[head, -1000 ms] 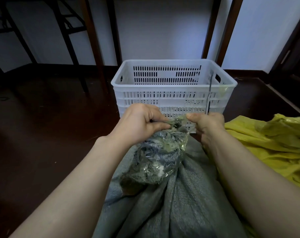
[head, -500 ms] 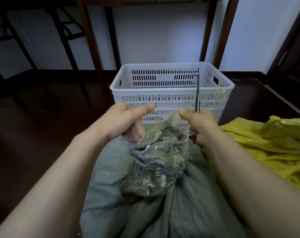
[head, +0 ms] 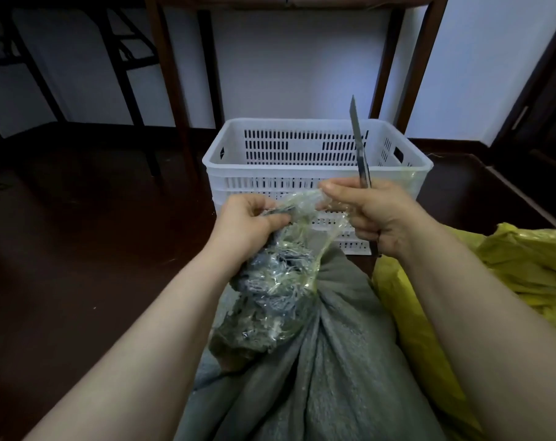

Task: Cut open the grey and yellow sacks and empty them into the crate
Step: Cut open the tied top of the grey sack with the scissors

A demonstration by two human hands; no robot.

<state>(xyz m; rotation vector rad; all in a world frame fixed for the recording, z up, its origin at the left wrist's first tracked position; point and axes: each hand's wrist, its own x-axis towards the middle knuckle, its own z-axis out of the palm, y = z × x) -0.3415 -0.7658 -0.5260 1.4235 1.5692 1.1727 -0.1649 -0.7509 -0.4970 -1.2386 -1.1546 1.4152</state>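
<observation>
Not much of the person in shot tbh, just two arms and two hands, all of it bare. The bare left forearm (head: 136,338) is uncovered from the bottom edge of the frame right up to the wrist, and the bare right forearm (head: 480,313) is the same. The wide lens makes both look thick near the camera and slimmer at the wrists. The bare left hand (head: 248,224) has rounded knuckles with faint creases, and the bare right hand (head: 378,214) has soft folds around the thumb base. Nails are too blurry to make out
</observation>
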